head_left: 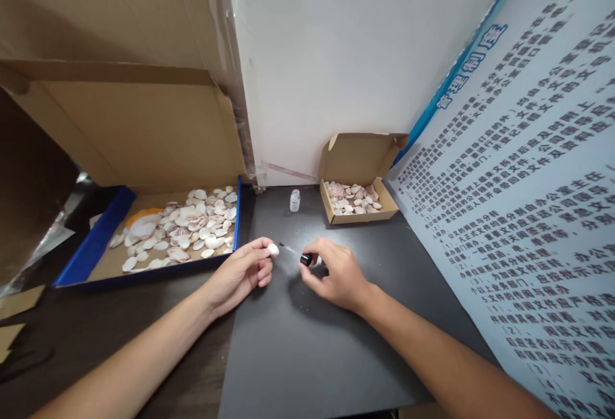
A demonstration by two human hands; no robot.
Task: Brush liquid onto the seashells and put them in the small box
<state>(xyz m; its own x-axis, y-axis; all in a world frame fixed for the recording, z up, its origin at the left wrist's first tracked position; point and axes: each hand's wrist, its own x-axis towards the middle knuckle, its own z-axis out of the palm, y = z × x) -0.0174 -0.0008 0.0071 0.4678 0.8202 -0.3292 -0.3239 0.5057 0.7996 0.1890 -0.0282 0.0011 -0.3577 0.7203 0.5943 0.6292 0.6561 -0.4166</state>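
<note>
Between the thumb and fingers of my left hand (247, 271) is a small white seashell (273, 250). My right hand (336, 271) pinches the black cap (306, 259) of a small brush applicator. Its thin clear stem (289, 250) points left, and the dark bristle tip is close to the shell; whether they touch I cannot tell. Behind both hands a small clear glass bottle (295, 201) with a white label stands upright on the dark table, its neck uncapped.
At left, an open blue-edged cardboard box (89, 243) holds many shells and an orange piece. A smaller open cardboard box (362, 217) with shells stands at back right. A white panel (288, 73) rises behind the dark table (288, 355); a printed poster (528, 214) borders the right.
</note>
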